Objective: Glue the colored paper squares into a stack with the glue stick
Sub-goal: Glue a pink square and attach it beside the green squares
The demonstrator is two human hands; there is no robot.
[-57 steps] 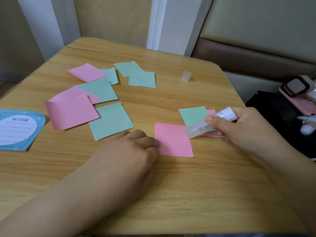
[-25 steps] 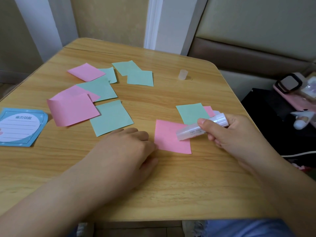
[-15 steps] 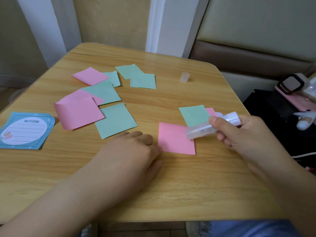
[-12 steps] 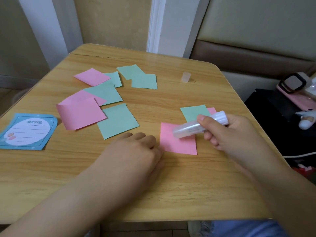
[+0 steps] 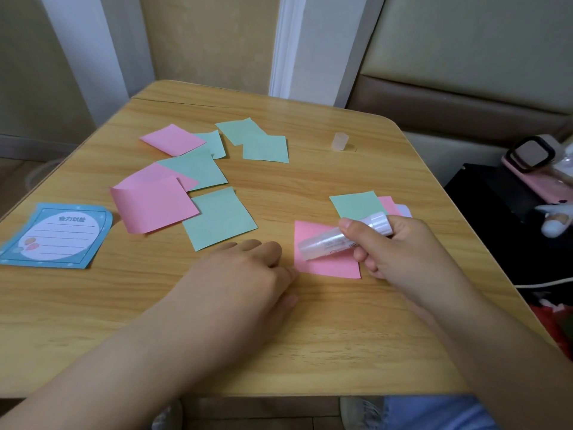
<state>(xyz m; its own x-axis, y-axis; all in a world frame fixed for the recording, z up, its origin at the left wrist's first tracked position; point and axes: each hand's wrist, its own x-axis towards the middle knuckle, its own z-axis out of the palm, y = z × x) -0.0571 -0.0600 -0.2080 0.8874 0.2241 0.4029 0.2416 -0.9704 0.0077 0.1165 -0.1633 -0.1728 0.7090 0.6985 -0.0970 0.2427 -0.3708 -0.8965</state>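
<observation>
- Right hand (image 5: pixel 400 246) raised just above the bench (image 5: pixel 310 336), fingers (image 5: pixel 348 226) curled and clamped round the glue stick (image 5: pixel 341 238).
- Glue stick held nearly level, open end pointing left, lying over the near pink square (image 5: pixel 322 266); contact of its tip with the paper cannot be told.
- Left hand (image 5: pixel 245 274) lying palm down on the bench, fingers loosely bent and close together, fingertips touching the left edge of the near pink square.
- Small stack (image 5: pixel 356 204) just behind the right hand: green sheet on top, pink and pale lilac edges showing beneath at its right.
- Loose squares at left and centre: three pink (image 5: pixel 155 203), five green (image 5: pixel 220 221), several overlapping.
- One translucent glue cap (image 5: pixel 339 141) upright toward the far right of the bench, well apart from the papers.
- One blue lined note card (image 5: pixel 59 237) at the left edge.
</observation>
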